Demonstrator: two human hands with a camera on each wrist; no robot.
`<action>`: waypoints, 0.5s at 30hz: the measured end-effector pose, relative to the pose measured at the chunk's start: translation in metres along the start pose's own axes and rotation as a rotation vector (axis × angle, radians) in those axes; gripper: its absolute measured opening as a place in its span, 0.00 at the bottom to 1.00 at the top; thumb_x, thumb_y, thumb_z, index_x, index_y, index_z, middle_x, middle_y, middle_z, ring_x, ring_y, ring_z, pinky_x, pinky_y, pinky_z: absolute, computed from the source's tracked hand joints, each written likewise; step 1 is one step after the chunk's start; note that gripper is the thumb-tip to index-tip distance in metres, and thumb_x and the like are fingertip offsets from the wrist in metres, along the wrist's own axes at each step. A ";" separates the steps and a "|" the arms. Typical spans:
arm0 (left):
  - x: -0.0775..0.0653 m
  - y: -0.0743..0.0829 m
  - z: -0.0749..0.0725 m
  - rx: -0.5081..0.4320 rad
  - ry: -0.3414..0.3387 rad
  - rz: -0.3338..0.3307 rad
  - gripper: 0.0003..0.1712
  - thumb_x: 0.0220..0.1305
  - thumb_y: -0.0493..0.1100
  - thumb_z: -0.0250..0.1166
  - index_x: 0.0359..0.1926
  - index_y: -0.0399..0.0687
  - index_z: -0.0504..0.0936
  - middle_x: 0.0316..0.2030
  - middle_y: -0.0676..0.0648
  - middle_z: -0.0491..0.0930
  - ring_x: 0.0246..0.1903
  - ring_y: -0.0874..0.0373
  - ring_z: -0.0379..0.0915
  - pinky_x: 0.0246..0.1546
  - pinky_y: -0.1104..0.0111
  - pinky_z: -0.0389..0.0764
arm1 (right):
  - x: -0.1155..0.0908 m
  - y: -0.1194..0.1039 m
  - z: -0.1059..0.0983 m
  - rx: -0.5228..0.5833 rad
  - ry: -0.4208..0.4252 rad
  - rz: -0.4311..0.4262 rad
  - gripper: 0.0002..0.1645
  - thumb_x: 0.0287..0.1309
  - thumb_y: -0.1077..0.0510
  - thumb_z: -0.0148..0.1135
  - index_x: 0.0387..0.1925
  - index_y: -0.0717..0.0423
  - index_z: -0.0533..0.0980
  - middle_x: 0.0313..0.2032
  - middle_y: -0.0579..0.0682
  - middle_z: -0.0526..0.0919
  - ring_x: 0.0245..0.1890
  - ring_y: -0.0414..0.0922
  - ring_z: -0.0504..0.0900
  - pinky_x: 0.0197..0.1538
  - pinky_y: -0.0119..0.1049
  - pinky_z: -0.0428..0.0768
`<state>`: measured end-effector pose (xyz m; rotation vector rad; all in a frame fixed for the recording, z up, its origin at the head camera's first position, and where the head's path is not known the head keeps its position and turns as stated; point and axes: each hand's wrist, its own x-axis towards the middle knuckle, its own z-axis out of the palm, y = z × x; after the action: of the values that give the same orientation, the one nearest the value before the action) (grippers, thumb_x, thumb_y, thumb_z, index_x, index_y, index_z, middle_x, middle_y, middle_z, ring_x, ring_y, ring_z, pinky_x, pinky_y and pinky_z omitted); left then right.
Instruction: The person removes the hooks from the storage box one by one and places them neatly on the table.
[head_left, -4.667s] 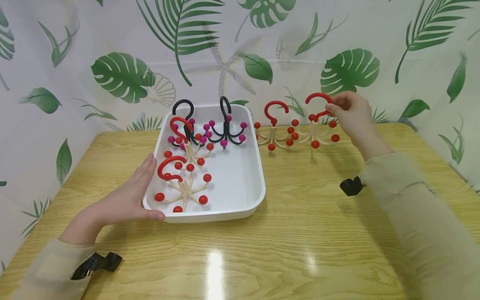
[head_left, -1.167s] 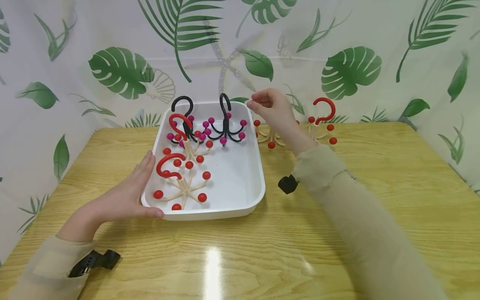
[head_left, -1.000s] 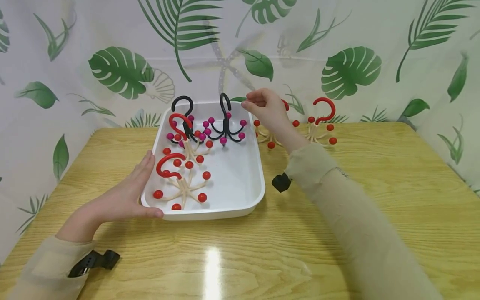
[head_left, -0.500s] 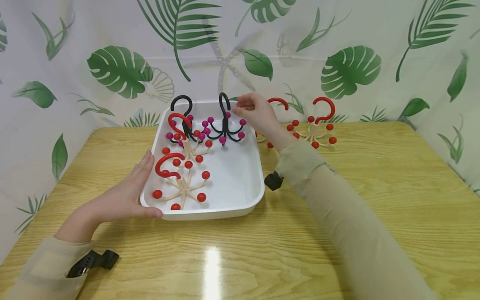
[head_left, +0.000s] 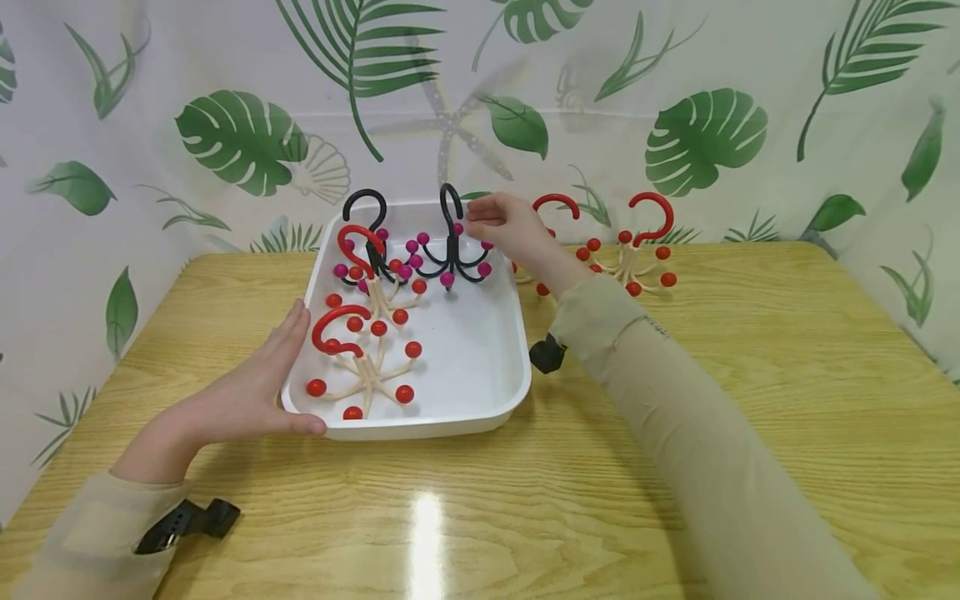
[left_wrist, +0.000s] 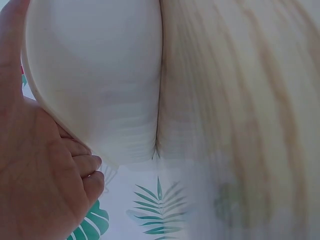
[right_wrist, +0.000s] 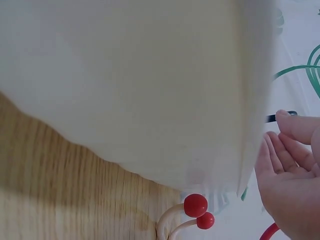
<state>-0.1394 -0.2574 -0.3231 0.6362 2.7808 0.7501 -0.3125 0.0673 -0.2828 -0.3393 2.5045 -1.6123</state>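
My left hand point(head_left: 247, 387) lies against the left wall and front corner of a white tray point(head_left: 480, 421), fingers straight and thumb spread. In the tray stand two black multi-arm hangers with magenta ball tips and two cream ones with red hooks and red balls: the front cream hanger point(head_left: 367, 375) and rear cream hanger point(head_left: 362, 242) on the left, the left black hanger point(head_left: 365, 196) behind them, the right black hanger point(head_left: 452, 250) at the back. My right hand point(head_left: 513, 233) hovers beside the right black hanger's hook, fingers loosely bent, nothing held. The right wrist view shows a bit of black hook point(right_wrist: 272, 118) beside the thumb.
Right of the tray, two more red-and-cream hangers stand on the wooden table point(head_left: 675, 375): one point(head_left: 557, 202) partly hidden by my right hand, the other point(head_left: 654, 215) farther right. A leaf-patterned cloth point(head_left: 600, 83) hangs behind the table.
My right hand has let go of the rightmost red hook and moved left to the right black hanger's hook. That red hook now faces differently. The left hand stays on the tray.
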 end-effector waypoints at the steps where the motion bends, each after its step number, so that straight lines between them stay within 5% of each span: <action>1: 0.000 0.000 0.000 0.000 0.000 0.001 0.77 0.42 0.64 0.74 0.74 0.41 0.28 0.74 0.41 0.25 0.72 0.41 0.27 0.62 0.40 0.54 | 0.001 0.000 0.000 0.007 -0.012 -0.003 0.26 0.62 0.56 0.62 0.61 0.54 0.69 0.54 0.48 0.77 0.53 0.41 0.76 0.56 0.31 0.73; 15: 0.001 -0.002 0.001 0.000 -0.003 -0.002 0.77 0.43 0.64 0.74 0.74 0.42 0.28 0.74 0.42 0.24 0.72 0.41 0.27 0.62 0.40 0.53 | 0.004 0.001 0.002 0.133 -0.153 -0.009 0.30 0.63 0.60 0.60 0.65 0.53 0.64 0.60 0.50 0.73 0.58 0.42 0.74 0.59 0.36 0.72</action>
<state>-0.1403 -0.2580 -0.3245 0.6342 2.7782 0.7481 -0.3164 0.0653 -0.2848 -0.4405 2.2748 -1.6772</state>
